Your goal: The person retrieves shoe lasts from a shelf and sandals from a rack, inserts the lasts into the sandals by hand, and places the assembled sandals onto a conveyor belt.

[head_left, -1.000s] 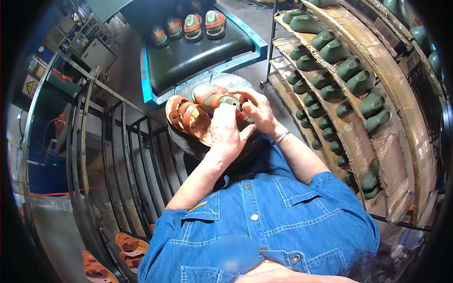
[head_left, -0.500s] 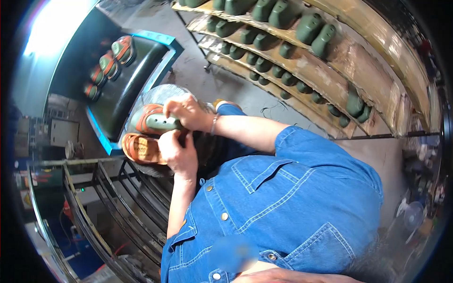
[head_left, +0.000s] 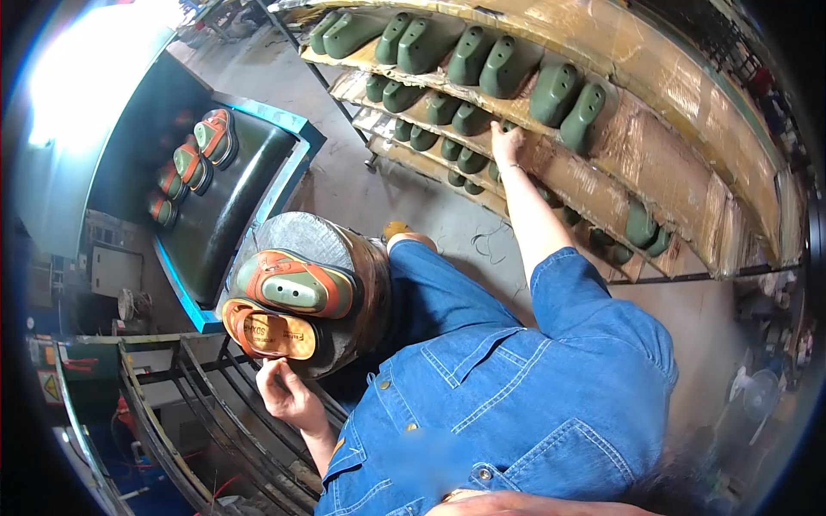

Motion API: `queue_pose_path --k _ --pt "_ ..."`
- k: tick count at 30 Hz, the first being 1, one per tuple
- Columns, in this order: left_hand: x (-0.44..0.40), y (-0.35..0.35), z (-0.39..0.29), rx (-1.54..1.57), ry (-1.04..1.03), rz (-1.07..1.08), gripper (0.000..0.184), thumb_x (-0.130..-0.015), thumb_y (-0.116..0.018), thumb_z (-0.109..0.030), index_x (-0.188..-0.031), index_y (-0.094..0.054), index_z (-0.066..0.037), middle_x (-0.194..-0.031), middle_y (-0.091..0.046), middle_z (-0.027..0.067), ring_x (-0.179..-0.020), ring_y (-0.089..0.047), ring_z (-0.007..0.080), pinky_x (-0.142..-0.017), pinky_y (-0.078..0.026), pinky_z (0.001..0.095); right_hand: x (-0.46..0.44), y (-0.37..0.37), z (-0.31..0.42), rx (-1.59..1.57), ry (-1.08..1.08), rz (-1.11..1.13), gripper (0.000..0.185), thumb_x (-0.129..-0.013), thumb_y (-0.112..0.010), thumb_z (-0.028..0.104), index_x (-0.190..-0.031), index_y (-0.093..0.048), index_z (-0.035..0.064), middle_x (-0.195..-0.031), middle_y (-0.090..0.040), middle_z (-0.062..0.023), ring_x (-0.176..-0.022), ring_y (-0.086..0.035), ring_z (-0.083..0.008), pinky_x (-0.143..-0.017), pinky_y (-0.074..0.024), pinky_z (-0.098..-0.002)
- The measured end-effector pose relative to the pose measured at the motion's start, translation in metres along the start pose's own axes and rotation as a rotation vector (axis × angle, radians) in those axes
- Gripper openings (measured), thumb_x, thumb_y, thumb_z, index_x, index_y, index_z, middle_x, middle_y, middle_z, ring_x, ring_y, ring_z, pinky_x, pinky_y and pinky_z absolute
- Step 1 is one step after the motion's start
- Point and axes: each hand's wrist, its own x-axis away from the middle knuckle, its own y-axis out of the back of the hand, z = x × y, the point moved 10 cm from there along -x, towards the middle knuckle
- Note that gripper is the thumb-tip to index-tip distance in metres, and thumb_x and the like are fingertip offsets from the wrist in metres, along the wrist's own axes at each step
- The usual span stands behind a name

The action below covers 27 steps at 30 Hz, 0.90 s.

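On top of a round stump [head_left: 297, 230] lie two orange-strapped sandals. The far sandal [head_left: 344, 279] has a green shoe last [head_left: 297, 292] in it, with holes in its top. The near sandal [head_left: 288, 337] has no last, so its tan printed footbed shows. My left hand [head_left: 294, 397] pinches the near sandal's edge closest to me, fingertips together. Stretched out to the rack, my right hand [head_left: 508, 144] closes around a green shoe last on the second shelf; the fingers partly cover it.
A rack [head_left: 641, 176] of brown-covered shelves holds several green lasts at the right. At the left, a blue-edged machine with a dark belt [head_left: 245, 185] carries several sandals on lasts. Metal rails [head_left: 202, 404] stand at the lower left, a fan [head_left: 757, 396] at the far right.
My right hand has left the sandal with the last and reached out to the rack. My left hand has shifted from between the sandals to the near sandal's edge. The view has tilted slightly.
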Motion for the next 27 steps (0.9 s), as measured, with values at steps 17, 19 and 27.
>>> queue_pose_path --k 17,19,27 --pt "-0.053 0.081 0.134 0.119 0.028 -0.415 0.015 -0.096 -0.066 0.003 -0.11 -0.066 0.003 -0.107 -0.07 0.0076 -0.099 -0.066 0.015 -0.092 -0.052 0.0282 0.213 0.144 0.048 -1.281 -0.515 1.166 0.081 -0.082 -0.066 0.033 -0.146 -0.04 -0.0087 -0.138 -0.054 -0.0299 -0.122 -0.058 -0.0492 -0.091 -0.0536 -0.0519" --pt "-0.081 0.075 0.173 0.114 0.106 -0.394 0.023 -0.094 -0.069 -0.003 -0.116 -0.065 0.002 -0.111 -0.07 0.0088 -0.104 -0.066 0.016 -0.095 -0.053 0.0289 0.242 0.157 0.087 -1.197 -0.479 1.448 0.091 -0.079 -0.071 0.039 -0.15 -0.036 -0.006 -0.143 -0.05 -0.0291 -0.128 -0.053 -0.0487 -0.095 -0.051 -0.0536" --pt "-0.141 -0.005 0.256 0.109 0.331 0.069 0.045 -0.103 -0.059 -0.035 -0.133 -0.062 -0.002 -0.131 -0.067 0.0114 -0.123 -0.06 0.0195 -0.107 -0.044 0.0328 0.373 0.176 0.313 -0.589 0.004 1.606 0.081 -0.071 -0.073 0.026 -0.143 -0.051 -0.0048 -0.134 -0.062 -0.0176 -0.122 -0.061 -0.025 -0.108 -0.0445 -0.0347"
